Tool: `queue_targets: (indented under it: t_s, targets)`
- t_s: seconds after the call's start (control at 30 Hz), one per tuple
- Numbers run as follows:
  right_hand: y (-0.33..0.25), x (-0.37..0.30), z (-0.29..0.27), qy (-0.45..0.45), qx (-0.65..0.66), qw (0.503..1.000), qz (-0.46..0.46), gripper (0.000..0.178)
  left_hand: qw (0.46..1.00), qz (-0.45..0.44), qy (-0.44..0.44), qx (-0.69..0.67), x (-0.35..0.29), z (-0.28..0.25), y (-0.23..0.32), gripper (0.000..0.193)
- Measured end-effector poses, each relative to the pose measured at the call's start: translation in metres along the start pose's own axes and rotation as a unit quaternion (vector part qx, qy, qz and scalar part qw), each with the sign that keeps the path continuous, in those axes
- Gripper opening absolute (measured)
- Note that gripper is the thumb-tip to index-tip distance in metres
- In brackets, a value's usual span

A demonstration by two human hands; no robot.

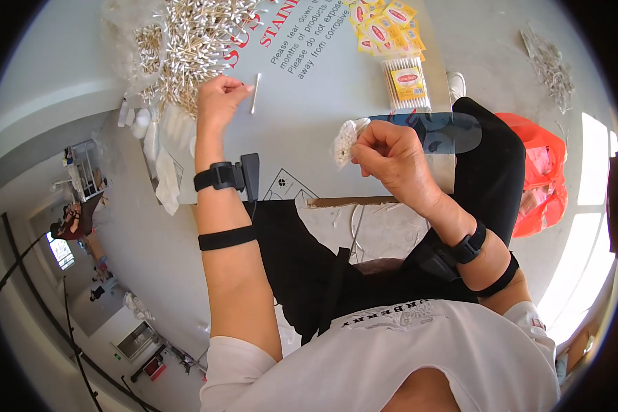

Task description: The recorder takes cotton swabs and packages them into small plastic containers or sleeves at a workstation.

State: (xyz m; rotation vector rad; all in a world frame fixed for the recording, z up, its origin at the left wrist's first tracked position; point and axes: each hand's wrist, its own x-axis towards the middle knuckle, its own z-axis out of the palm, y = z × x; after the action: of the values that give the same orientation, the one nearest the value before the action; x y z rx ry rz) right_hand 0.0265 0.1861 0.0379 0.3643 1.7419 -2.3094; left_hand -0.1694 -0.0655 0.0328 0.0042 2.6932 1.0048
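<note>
My left hand [221, 101] is over the board, beside a big heap of loose cotton swabs [199, 41]. Its thumb and finger are pinched at the middle of a single cotton swab [256, 94]. Closer to me and to the right, my right hand [390, 159] grips a bundle of cotton swabs [345, 143], whose white tips point to the left and down. The fingers cover the rest of that bundle. A flat clear pack of swabs with a yellow label [408, 84] lies beyond my right hand.
Several yellow printed cards [388, 29] are piled at the far right of the grey printed board [288, 110]. A blue translucent sheet [446, 132] lies by the board's right edge. On the floor are a red plastic bag [539, 178] and a pile of clear plastic scraps [548, 69].
</note>
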Motion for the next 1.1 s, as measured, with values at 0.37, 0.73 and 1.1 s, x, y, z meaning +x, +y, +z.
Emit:
queue_targets:
  t_s: [0.37,0.73,1.1]
  targets:
    - [0.003,0.004,0.000,-0.017,-0.023,0.999,-0.019,0.013,0.929,0.257,-0.099,0.247,-0.167,0.043,-0.002,0.010]
    - [0.004,0.003,0.000,0.003,-0.002,1.000,-0.010,0.013,0.930,0.246,0.168,0.213,-0.078,0.003,-0.012,0.018]
    - [-0.002,0.004,0.004,-0.002,-0.010,1.000,-0.010,0.014,0.819,0.332,0.118,0.452,-0.022,-0.019,-0.029,0.015]
